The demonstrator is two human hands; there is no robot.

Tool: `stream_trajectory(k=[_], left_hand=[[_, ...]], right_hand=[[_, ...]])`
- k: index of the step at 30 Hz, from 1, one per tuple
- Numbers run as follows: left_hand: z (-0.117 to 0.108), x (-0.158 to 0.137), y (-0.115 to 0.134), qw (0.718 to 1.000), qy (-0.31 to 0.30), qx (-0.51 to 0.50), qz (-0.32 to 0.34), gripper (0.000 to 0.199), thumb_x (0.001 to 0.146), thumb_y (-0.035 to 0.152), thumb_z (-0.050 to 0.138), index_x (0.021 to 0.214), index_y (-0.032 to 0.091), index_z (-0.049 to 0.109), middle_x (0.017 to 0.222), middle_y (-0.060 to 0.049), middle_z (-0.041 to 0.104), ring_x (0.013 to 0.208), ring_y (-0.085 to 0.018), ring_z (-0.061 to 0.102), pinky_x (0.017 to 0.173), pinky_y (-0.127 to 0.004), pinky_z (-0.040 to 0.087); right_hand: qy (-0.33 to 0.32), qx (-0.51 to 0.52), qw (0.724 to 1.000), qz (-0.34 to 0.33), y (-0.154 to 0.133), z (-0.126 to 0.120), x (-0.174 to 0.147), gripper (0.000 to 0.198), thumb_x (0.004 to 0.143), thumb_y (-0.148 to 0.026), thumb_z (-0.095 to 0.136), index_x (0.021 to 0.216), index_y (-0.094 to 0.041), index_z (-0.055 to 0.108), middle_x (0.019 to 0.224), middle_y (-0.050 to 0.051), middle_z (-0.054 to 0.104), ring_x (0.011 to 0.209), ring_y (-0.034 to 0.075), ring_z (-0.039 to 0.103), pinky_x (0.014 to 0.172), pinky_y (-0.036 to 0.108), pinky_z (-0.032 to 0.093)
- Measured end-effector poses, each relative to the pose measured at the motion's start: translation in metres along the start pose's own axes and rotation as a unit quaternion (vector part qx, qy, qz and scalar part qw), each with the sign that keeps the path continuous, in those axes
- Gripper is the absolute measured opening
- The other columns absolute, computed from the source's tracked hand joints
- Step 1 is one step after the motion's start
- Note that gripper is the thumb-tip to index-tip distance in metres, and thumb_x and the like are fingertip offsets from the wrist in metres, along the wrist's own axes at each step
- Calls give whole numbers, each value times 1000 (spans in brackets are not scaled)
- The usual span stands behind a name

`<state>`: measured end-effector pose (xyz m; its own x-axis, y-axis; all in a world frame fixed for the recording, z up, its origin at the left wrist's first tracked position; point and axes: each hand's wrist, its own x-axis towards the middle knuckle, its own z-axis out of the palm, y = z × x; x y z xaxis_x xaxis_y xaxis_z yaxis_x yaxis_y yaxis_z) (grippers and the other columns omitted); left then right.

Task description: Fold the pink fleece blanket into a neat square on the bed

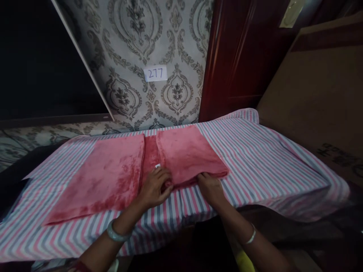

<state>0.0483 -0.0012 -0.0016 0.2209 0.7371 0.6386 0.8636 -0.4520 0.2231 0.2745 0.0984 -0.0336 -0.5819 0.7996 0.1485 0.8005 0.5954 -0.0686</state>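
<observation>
A pink plush cloth lies on the striped tablecloth, its left and right sides folded inward. Between the two folded panels runs a strip of the darker inner layer, with a small white tag on it. My left hand is at the front edge where the right panel meets this strip, fingers curled around the fabric there. Farther right along the same front edge, my right hand grips the right panel, its fingertips partly hidden in the fold. The edge bunches slightly between both hands.
The tablecloth covers a table and hangs over its front edge. A large dark screen stands at the back left. To the right is a big cardboard box, beside a dark red door. A paper marked 277 is on the patterned wall.
</observation>
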Motion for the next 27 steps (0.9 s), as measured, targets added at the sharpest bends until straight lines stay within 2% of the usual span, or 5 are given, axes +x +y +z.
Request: stream_trajectory(k=[4, 7, 13, 20, 27], left_hand=[[-16, 47, -19, 996, 3, -26, -84, 19, 96, 26, 48, 99, 26, 67, 94, -4, 76, 87, -23, 73, 78, -38, 59], [-14, 108, -59, 984, -73, 38, -160, 24, 92, 23, 49, 98, 23, 72, 95, -5, 78, 88, -23, 73, 80, -36, 58], [36, 210, -129, 928, -219, 169, -250, 35, 98, 21, 44, 110, 16, 76, 119, -13, 75, 114, -25, 68, 96, -32, 50], [106, 246, -170, 910, -263, 171, -272, 39, 97, 41, 54, 110, 12, 76, 118, -21, 74, 115, -29, 69, 96, -32, 51], [133, 253, -199, 920, -256, 156, -252, 39, 102, 41, 47, 115, 14, 72, 125, -19, 71, 120, -28, 66, 99, -32, 48]], right_hand=[[23, 7, 1000, 3, 2, 10, 1, 26, 95, -8, 49, 103, -20, 71, 98, 9, 73, 80, 18, 69, 61, 28, 38], [30, 7, 999, 10, 1, 13, 2, 24, 95, -9, 51, 102, -21, 71, 97, 8, 73, 74, 17, 69, 58, 28, 37], [67, 12, 998, -7, 4, 29, 3, 22, 89, -4, 56, 87, -21, 70, 85, 6, 72, 68, 16, 68, 57, 27, 35], [194, 48, 979, -44, 10, 50, -2, 24, 74, 1, 57, 74, -22, 65, 68, 2, 66, 57, 14, 59, 56, 26, 33], [269, 158, 950, -22, 7, 59, -8, 31, 71, 1, 50, 78, -24, 66, 68, 2, 64, 57, 16, 56, 57, 27, 36]])
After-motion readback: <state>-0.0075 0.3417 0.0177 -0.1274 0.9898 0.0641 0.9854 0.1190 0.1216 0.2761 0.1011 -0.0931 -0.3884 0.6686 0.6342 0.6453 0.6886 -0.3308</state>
